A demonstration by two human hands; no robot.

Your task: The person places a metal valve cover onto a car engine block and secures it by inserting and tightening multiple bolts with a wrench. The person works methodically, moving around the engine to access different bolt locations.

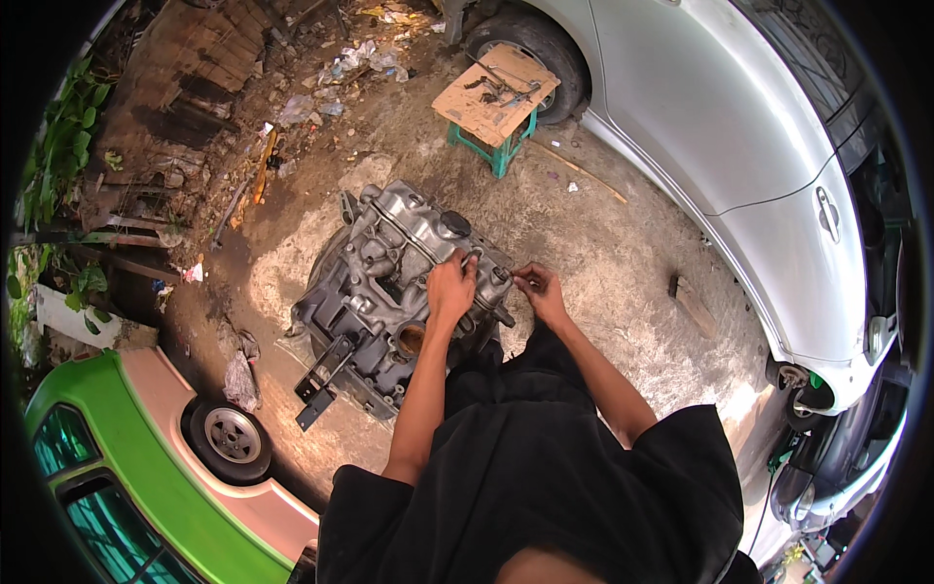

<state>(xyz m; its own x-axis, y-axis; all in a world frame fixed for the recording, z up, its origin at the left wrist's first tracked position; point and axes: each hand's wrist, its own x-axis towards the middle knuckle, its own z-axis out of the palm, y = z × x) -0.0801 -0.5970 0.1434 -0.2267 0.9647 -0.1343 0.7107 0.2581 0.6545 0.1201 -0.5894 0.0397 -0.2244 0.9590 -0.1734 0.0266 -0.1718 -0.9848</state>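
Our left hand curls over the engine; our right hand pinches at its right end. What either grasps, we can't tell. Low over the concrete floor, it looks heavy, rigid, perhaps slick: we'd grip its cast edges.

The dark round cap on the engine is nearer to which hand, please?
Left: the left hand is just below the cap in the picture; the right hand is farther, by the right edge of the engine.
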